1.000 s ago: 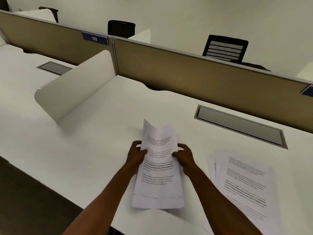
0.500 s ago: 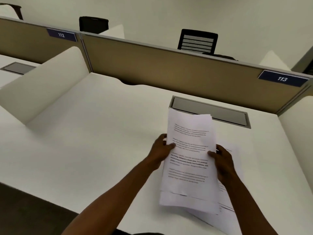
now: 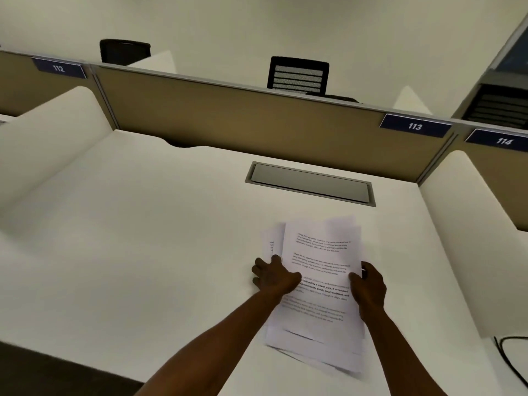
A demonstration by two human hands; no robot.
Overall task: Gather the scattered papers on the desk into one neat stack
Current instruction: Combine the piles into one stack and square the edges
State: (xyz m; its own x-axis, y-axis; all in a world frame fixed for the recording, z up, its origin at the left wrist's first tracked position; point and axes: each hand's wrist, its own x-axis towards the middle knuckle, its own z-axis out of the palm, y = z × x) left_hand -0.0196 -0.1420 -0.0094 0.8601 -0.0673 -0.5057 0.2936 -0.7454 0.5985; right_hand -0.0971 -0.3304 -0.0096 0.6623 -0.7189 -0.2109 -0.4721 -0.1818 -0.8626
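Note:
A loose pile of printed white papers (image 3: 317,284) lies flat on the white desk (image 3: 143,238), right of centre. Its sheets are fanned, with edges sticking out at the top left and at the bottom. My left hand (image 3: 271,275) rests on the pile's left edge, fingers curled over the sheets. On the opposite edge, my right hand (image 3: 368,284) grips the sheets with the thumb on top. Both forearms reach in from the bottom of the view.
A grey cable hatch (image 3: 311,184) is set into the desk behind the papers. White side dividers (image 3: 48,147) (image 3: 468,238) flank the desk. A tan partition (image 3: 243,115) with number plates closes the back. A black cable (image 3: 511,364) hangs at the right.
Both hands carried the held sheets to the right and laid them down on the papers that were lying there. The sheets were upright in the hands before; now they lie flat.

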